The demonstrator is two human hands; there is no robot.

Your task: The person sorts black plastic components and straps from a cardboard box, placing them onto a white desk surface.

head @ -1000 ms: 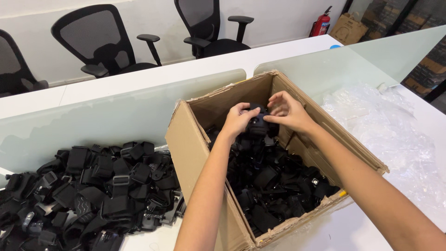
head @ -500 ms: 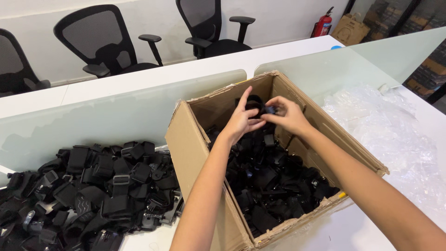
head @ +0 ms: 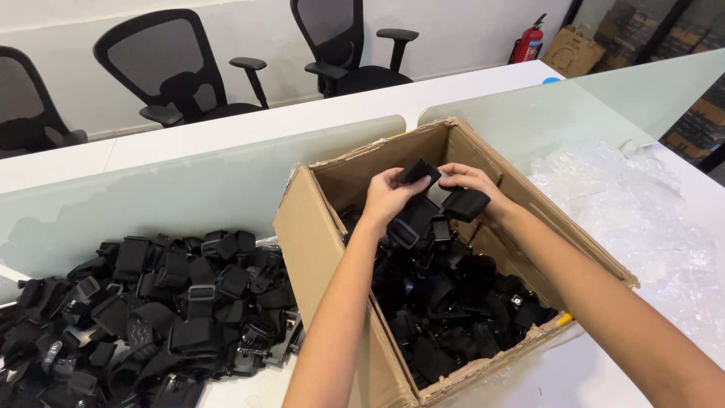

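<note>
Left hand [head: 389, 195]: raised over the far end of the open cardboard box [head: 317, 249], fingers curled shut around one end of a black strap assembly [head: 434, 200], thumb on top.

Right hand [head: 472, 181]: just beside the left hand, on its right, fingers closed on the other end of the same strap assembly, where a folded black band sticks out past the knuckles. Both forearms reach in from the near edge.

Black strap assembly: held between the two hands, lifted clear of the heap below them; a grey buckle hangs under the left hand. How the parts join cannot be told.

Cardboard box: brown, flaps torn off along the rim, directly beneath both hands. Filled with a loose heap of black straps and buckles [head: 461, 310], deepest toward the near end.

Pile of black straps [head: 143, 310]: well to the left of the left hand, outside the box, spread on the white table [head: 249, 389].

Clear plastic wrapping [head: 649, 227]: crumpled sheet on the table, to the right of the right forearm, beyond the box wall.

Frosted glass divider [head: 166, 196]: upright panel beyond the hands, behind the box and pile.

Office chairs [head: 181, 68]: black, well beyond the divider, along the wall.

Fire extinguisher [head: 529, 41]: red, far right of the chairs, beside stacked cartons [head: 570, 49].
</note>
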